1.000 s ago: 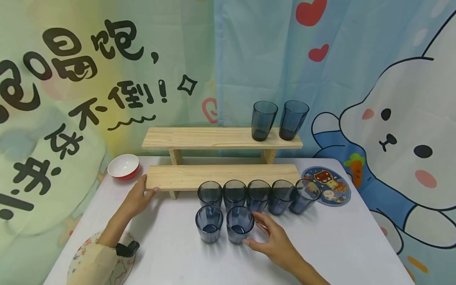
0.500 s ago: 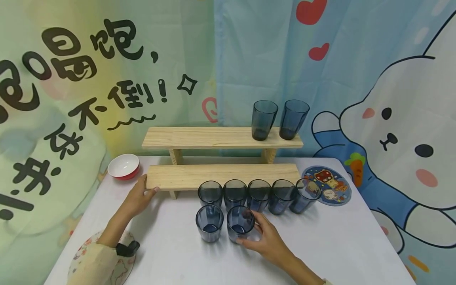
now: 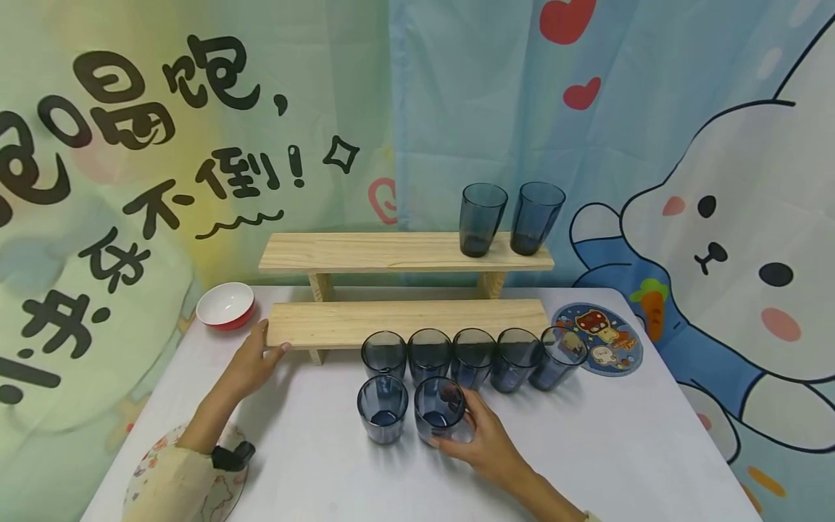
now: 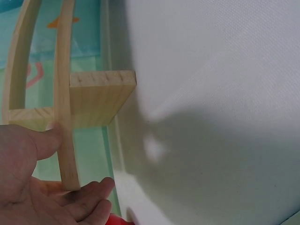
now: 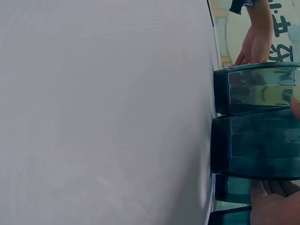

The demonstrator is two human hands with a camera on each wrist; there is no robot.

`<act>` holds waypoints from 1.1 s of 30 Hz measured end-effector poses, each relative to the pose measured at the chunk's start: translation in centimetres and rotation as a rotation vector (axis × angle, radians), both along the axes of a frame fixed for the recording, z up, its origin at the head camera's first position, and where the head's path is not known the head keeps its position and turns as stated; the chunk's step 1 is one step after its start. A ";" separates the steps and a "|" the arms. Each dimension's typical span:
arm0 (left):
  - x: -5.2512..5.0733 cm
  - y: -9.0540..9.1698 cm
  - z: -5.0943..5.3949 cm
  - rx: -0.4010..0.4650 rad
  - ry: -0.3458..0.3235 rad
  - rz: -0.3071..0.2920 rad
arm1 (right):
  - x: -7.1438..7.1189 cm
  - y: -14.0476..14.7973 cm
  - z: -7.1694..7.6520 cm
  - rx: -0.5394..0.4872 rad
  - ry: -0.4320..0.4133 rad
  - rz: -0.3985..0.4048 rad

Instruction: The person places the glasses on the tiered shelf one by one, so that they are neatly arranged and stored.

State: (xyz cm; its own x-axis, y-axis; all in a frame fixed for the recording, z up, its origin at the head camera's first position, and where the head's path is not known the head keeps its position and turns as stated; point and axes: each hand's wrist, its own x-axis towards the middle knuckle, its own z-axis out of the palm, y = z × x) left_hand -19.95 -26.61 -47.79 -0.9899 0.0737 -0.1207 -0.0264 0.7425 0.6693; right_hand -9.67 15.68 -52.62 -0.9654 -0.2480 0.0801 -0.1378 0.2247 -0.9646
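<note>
The right hand [image 3: 489,446] has its fingers curled round the side of a drinking glass [image 3: 437,415], the thumb low on the near side and the others on the far right side, so that the glass is pinched between them. This glass stands upright on the white worktop [image 3: 313,464], the right one of a front pair. It is see-through and smoky blue, with a round, darker rim, sides cut in flat upright facets, and a thick base of deeper blue; the right wrist view turns its colour nearer teal. Just beside it is the matching front-left glass [image 3: 383,413], and close behind stands a row of five similar glasses [image 3: 472,359]. The left hand [image 3: 251,366] grips the left end of the lower wooden board [image 3: 404,319], its thumb pressed against the board and its other fingers around the end. On the upper wooden board [image 3: 365,250], toward the right, stand two more blue glasses [image 3: 483,221]. A red-and-white bowl [image 3: 225,304] sits near the left hand.
</note>
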 end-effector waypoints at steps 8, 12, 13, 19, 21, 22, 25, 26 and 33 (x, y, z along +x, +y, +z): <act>0.0 -0.2 0.0 -0.008 0.015 -0.006 | -0.1 -0.4 0.0 -0.028 -0.011 -0.003; 0.0 -0.2 -0.1 -0.001 0.010 -0.003 | 0.0 -0.5 0.1 -0.035 -0.041 -0.013; 0.1 -0.1 -0.1 0.000 0.006 -0.001 | 0.0 -0.5 0.2 -0.040 -0.052 -0.019; 0.2 0.0 0.0 0.001 0.003 0.000 | 0.2 -0.5 0.5 -0.054 -0.074 -0.035; 0.2 0.0 0.0 -0.003 0.012 -0.005 | 0.3 -0.5 0.7 -0.045 -0.075 -0.030; 0.2 0.0 0.0 -0.003 0.014 -0.005 | 0.4 -0.5 0.9 -0.041 -0.074 -0.029; 0.1 -0.1 0.1 -0.008 0.018 -0.011 | 0.6 -0.5 1.6 -0.031 -0.072 -0.024; 0.1 -0.1 0.1 -0.010 0.019 -0.011 | 0.7 -0.5 1.9 -0.034 -0.072 -0.025; 0.1 -0.1 0.0 -0.011 0.012 -0.010 | 0.9 0.0 5.4 -0.067 -0.030 0.036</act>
State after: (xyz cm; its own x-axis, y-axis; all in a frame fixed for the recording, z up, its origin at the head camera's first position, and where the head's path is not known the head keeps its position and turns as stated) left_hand -19.89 -26.72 -47.82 -0.9905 0.0828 -0.1094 -0.0104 0.7501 0.6612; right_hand -8.81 15.68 -47.26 -0.9583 -0.2775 0.0687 -0.1151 0.1547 -0.9812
